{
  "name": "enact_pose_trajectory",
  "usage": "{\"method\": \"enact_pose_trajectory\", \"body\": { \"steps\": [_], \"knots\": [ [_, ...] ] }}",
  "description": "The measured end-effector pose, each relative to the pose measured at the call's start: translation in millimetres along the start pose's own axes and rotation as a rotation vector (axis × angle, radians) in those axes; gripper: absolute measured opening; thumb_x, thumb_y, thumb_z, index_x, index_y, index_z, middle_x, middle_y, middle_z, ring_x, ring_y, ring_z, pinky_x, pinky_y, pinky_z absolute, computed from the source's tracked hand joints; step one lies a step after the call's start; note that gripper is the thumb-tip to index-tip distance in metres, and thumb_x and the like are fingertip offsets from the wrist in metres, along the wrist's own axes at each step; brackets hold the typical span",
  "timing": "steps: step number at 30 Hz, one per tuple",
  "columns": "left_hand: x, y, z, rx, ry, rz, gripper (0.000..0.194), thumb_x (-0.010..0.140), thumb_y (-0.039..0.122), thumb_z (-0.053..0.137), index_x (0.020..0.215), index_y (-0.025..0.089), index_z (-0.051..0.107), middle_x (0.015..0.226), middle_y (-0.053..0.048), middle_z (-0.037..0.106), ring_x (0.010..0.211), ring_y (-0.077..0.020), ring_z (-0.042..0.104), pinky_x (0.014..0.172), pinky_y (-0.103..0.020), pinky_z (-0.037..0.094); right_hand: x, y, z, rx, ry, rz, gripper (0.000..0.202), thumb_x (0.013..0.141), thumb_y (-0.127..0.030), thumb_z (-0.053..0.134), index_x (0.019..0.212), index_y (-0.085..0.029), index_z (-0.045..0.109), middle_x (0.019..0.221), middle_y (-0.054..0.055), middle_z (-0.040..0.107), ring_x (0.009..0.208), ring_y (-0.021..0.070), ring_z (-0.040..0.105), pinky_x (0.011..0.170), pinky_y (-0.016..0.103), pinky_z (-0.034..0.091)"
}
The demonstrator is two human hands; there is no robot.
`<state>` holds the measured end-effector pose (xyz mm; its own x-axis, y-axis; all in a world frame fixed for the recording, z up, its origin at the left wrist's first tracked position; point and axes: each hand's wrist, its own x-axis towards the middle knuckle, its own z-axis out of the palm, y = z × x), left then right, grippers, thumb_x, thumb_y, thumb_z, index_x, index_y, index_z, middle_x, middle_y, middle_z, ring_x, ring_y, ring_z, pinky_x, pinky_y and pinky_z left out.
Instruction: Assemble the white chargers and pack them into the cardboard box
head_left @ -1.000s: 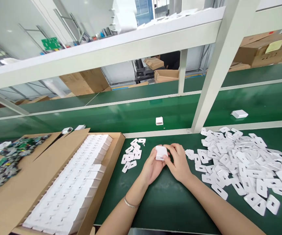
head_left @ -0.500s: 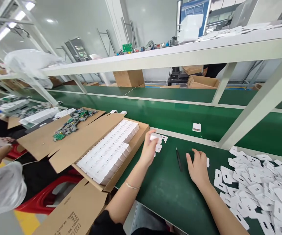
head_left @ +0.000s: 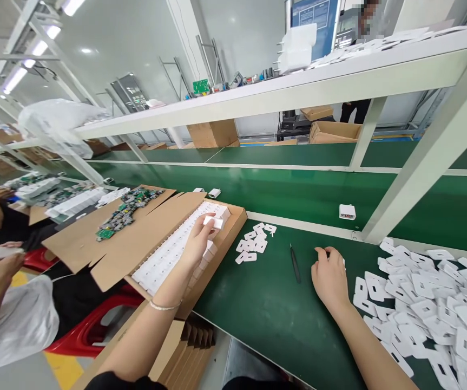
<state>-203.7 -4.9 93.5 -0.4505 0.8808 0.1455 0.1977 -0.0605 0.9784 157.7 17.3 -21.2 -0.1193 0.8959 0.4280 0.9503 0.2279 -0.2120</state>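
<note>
My left hand (head_left: pixel 198 238) is closed on a small white plastic housing (head_left: pixel 214 221), above the right side of a cardboard box (head_left: pixel 239 219). Rows of white housings (head_left: pixel 164 252) fill much of that box. On the green bench, my right hand (head_left: pixel 331 279) rests with fingers loosely bent and a little apart, and I see nothing in its grip. A white piece shows just past its far edge, mostly hidden. Black tweezers (head_left: pixel 295 264) lie to the left of this hand. Between them and the box is a small group of flat white plates (head_left: pixel 253 244) with slots.
A large pile of white slotted plates (head_left: pixel 432 309) covers the bench's right side. One white housing (head_left: pixel 347 212) stands behind the ledge, near a slanted post (head_left: pixel 423 141). Circuit boards (head_left: pixel 125 211) lie on cardboard at left, where a co-worker's hands (head_left: pixel 4 265) hold something white. A shelf spans overhead.
My left hand has moved left with the white housing, from over the small group of plates to over the box. My right hand stays in nearly the same place, its thumb closer to the fingers.
</note>
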Motion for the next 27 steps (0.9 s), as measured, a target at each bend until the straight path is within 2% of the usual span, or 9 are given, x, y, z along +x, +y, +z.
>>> {"method": "enact_pose_trajectory", "body": {
  "steps": [4,6,8,11,16,21,27],
  "knots": [
    [14,-16,-7.4,0.519,0.000,0.131,0.051,0.098,0.060,0.041,0.121,0.021,0.062,0.121,-0.012,0.071,0.109,-0.0279,0.066,0.095,-0.043,0.053,0,0,-5,-0.061,-0.020,0.011,0.043,0.094,-0.008,0.042,0.130,-0.007,0.066,0.128,0.025,0.058,0.123,0.0374,0.055,0.097,0.049,0.050],
    [20,-23,-10.2,0.703,-0.005,0.181,0.046,0.098,0.056,0.043,0.120,0.021,0.062,0.123,-0.013,0.070,0.113,-0.0305,0.064,0.100,-0.046,0.050,-1,1,-7,-0.095,-0.026,0.021,0.044,0.092,-0.006,0.042,0.129,-0.009,0.066,0.128,0.025,0.059,0.121,0.0375,0.056,0.094,0.049,0.050],
    [25,-30,-12.0,0.804,-0.013,0.187,0.042,0.095,0.051,0.049,0.120,0.020,0.063,0.121,-0.014,0.070,0.119,-0.0348,0.060,0.106,-0.051,0.045,-1,3,-6,-0.109,-0.034,0.025,0.045,0.091,-0.004,0.041,0.128,-0.010,0.067,0.128,0.025,0.059,0.116,0.0361,0.058,0.089,0.047,0.051],
    [30,-42,-12.8,0.969,-0.048,0.175,0.039,0.093,0.045,0.053,0.120,0.021,0.067,0.115,-0.016,0.068,0.122,-0.0400,0.055,0.107,-0.056,0.041,-1,6,-4,-0.117,-0.030,0.003,0.045,0.090,-0.004,0.041,0.125,-0.012,0.068,0.126,0.023,0.060,0.110,0.0340,0.059,0.085,0.045,0.050],
    [25,-55,-12.9,1.194,-0.125,0.188,0.034,0.090,0.040,0.061,0.118,0.025,0.073,0.120,-0.017,0.061,0.122,-0.0391,0.049,0.105,-0.051,0.041,0,5,-7,-0.151,-0.016,-0.007,0.043,0.091,-0.004,0.042,0.123,-0.012,0.070,0.125,0.022,0.061,0.112,0.0343,0.058,0.085,0.044,0.047],
    [18,-56,-15.4,1.339,-0.104,0.181,0.034,0.090,0.037,0.061,0.118,0.023,0.076,0.128,-0.020,0.054,0.126,-0.0425,0.044,0.106,-0.054,0.038,-1,-1,-14,-0.219,-0.037,0.073,0.044,0.093,-0.002,0.041,0.124,-0.012,0.071,0.126,0.024,0.062,0.110,0.0369,0.059,0.083,0.048,0.047],
    [18,-52,-19.8,1.544,-0.164,0.203,0.041,0.093,0.043,0.059,0.122,0.021,0.076,0.131,-0.024,0.055,0.126,-0.0447,0.047,0.102,-0.055,0.041,-1,3,-17,-0.174,-0.087,0.045,0.048,0.091,0.002,0.039,0.123,-0.014,0.071,0.121,0.021,0.063,0.099,0.0314,0.061,0.076,0.040,0.047]
  ]
}}
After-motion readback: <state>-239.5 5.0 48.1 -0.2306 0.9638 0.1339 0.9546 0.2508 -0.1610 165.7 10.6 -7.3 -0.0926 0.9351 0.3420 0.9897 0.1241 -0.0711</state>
